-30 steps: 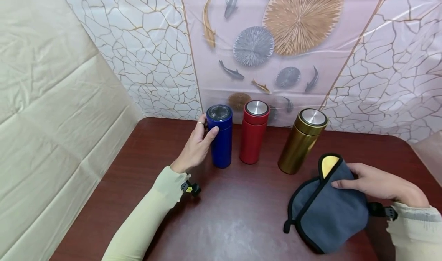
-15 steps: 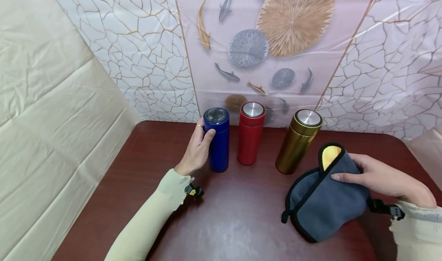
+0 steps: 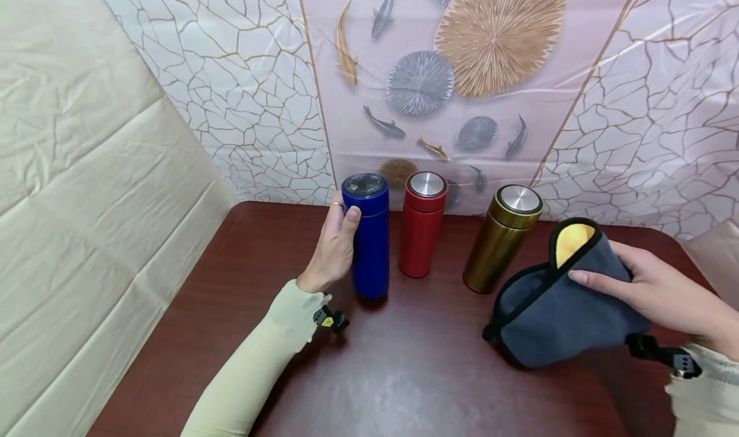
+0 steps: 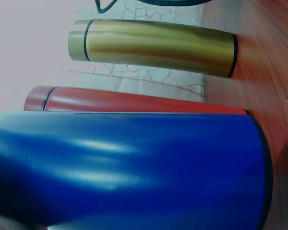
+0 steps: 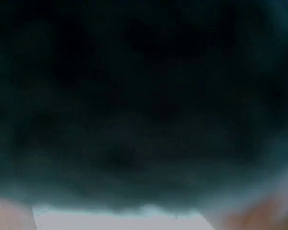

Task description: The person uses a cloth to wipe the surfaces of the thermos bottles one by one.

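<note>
My left hand (image 3: 331, 248) grips a blue flask (image 3: 371, 251) around its upper left side, thumb on the near face. The flask stands nearly upright, its base at or just above the table; I cannot tell which. Filling the lower left wrist view, the blue flask (image 4: 149, 167) partly covers the red flask (image 4: 134, 99). At the right, my right hand (image 3: 664, 289) holds a folded grey cleaning cloth (image 3: 571, 321) with black edging and a yellow inner side, thumb in front, the other fingers mostly hidden behind. Dark, blurred cloth (image 5: 144, 105) covers most of the right wrist view.
A red flask (image 3: 422, 231) with a steel-topped lid stands just right of the blue one. Further right is a gold flask (image 3: 499, 244), near the cloth. All are on a dark red-brown table (image 3: 392, 373); a patterned sheet (image 3: 260, 103) hangs behind.
The left hand has brought the blue flask slightly nearer to me. The right hand has raised the cloth and shifted it a little to the right. The red and gold flasks stay put.
</note>
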Available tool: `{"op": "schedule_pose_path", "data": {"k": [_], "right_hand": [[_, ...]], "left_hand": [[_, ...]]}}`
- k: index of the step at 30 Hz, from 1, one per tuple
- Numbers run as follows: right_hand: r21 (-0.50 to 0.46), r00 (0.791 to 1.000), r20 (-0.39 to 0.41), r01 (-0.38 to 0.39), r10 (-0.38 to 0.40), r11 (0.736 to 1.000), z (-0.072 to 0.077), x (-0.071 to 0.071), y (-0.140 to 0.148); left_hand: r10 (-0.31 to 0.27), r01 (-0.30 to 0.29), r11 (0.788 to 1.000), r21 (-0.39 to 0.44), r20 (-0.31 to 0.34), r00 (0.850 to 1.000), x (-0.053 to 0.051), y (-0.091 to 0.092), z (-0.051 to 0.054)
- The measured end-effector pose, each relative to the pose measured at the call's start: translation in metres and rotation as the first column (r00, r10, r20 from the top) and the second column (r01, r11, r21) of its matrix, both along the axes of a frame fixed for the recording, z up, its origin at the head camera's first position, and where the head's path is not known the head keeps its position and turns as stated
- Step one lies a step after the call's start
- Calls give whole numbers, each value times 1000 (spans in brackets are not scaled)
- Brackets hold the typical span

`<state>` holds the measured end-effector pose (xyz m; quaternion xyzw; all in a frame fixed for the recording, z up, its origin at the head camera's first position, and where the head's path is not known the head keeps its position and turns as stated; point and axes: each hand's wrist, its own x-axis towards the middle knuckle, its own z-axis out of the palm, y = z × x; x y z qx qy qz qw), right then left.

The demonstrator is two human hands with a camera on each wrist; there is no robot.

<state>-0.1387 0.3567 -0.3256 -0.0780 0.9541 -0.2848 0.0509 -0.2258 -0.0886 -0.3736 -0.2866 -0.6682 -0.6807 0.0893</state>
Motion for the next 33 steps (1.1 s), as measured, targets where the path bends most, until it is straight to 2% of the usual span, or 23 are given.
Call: {"op": "schedule_pose_path", "data": {"k": [4, 9, 14, 16, 19, 25, 33], "right_hand": [[-19, 999, -38, 13, -14, 1000, 3, 3, -2], [-56, 995, -73, 63, -67, 996, 12, 8, -10], [-162, 984, -119, 109, -129, 981, 22, 13, -21], [-205, 979, -160, 94, -128, 974, 24, 12, -25], [-248, 962, -228, 93, -151, 964, 25, 10, -31], [-304, 917, -343, 98, -205, 948, 26, 10, -46], [-326, 875, -426, 88, -230, 941, 34, 16, -74]], "left_hand": [[-9, 9, 1000, 8, -4, 1000, 2, 3, 2], [-31, 30, 999, 42, 29, 999, 5, 7, 7], [-56, 52, 996, 75, 57, 997, 12, 13, 16], [-61, 55, 995, 87, 64, 996, 15, 16, 19], [-72, 66, 993, 93, 59, 996, 19, 19, 23], [-133, 132, 987, 89, 12, 991, 23, 27, 30], [-174, 166, 983, 83, 91, 981, 32, 37, 32]]}}
